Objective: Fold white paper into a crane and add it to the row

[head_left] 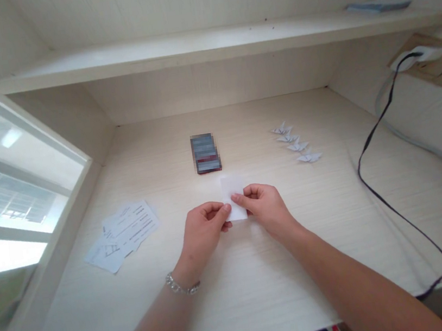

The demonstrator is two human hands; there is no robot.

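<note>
Between my two hands is a small white piece of paper, held upright just above the desk. My left hand pinches its left edge between thumb and fingers. With the thumb flat across its face, my right hand grips the right side. Several small folded white paper shapes, pointed like paper cranes, stand in a row at the right. Over on the left lie overlapping printed paper sheets. A dark blurred rectangular object rests just beyond the held paper.
A black cable runs from the wall socket down across the desk's right side. Above the back of the desk spans a shelf, with a flat bluish item on it. A glass-paned frame borders the left.
</note>
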